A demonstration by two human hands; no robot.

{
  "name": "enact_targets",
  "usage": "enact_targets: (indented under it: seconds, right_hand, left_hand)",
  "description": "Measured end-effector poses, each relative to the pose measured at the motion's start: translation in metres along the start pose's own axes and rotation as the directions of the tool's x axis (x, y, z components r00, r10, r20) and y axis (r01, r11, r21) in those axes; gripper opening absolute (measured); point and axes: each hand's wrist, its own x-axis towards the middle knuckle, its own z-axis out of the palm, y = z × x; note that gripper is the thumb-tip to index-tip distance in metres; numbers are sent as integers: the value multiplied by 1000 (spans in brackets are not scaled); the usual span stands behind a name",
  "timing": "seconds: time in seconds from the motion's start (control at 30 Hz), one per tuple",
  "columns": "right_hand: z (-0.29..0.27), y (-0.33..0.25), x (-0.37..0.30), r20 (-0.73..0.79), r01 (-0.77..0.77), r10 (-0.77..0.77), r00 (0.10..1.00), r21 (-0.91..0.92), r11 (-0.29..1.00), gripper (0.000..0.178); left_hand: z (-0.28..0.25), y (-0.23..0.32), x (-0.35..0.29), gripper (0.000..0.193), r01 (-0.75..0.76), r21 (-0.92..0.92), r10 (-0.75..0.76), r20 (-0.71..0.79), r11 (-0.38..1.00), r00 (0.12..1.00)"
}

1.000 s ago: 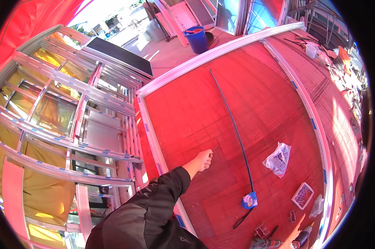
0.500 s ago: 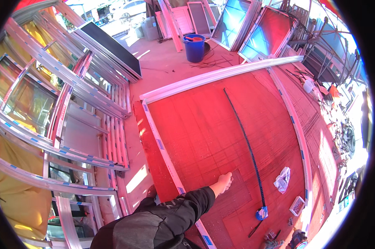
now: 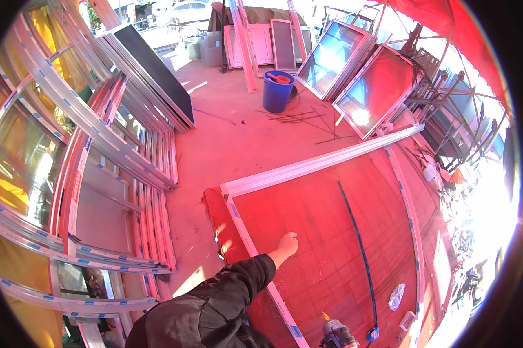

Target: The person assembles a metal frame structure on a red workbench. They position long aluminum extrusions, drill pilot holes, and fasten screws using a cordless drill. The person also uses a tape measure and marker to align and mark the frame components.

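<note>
The left hand [image 3: 288, 243] is held out with its fingers curled into a fist above the red work surface [image 3: 325, 232], near the left rail of the pale metal frame [image 3: 325, 162]; whether anything is gripped cannot be told. The right hand's state cannot be told, as it is out of view. A power drill [image 3: 338, 335] is seen at the lower edge, its tip pointed away and its rear cut off. Beside it, a blue tape measure [image 3: 373, 334] is laid with its dark blade [image 3: 363, 255] drawn out.
</note>
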Motion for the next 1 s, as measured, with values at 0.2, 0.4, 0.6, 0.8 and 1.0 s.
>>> enact_targets:
  seconds: [0.2, 0.4, 0.6, 0.8, 1.0]
  right_hand:
    - [37, -22, 10, 67, 2, -5, 998, 39, 999, 66]
    - [69, -36, 35, 64, -42, 40, 997, 35, 998, 67]
    - [118, -86, 104, 28, -31, 31, 999, -4, 1000, 67]
    - [212, -184, 199, 46, 17, -18, 999, 15, 1000, 68]
    - [281, -293, 253, 159, 131, -144, 977, 88, 987, 68]
  left_hand:
    - [-34, 12, 51, 29, -9, 63, 8, 30, 998, 1000]
    - [-54, 37, 77, 21, -91, 71, 79, 155, 993, 985]
    - [-102, 85, 88, 24, 251, -358, 33, 630, 899, 776]
    - [-262, 143, 135, 22, 822, -351, 83, 932, 449, 353]
    - [-380, 185, 212, 17, 858, -413, 187, 910, 306, 371]
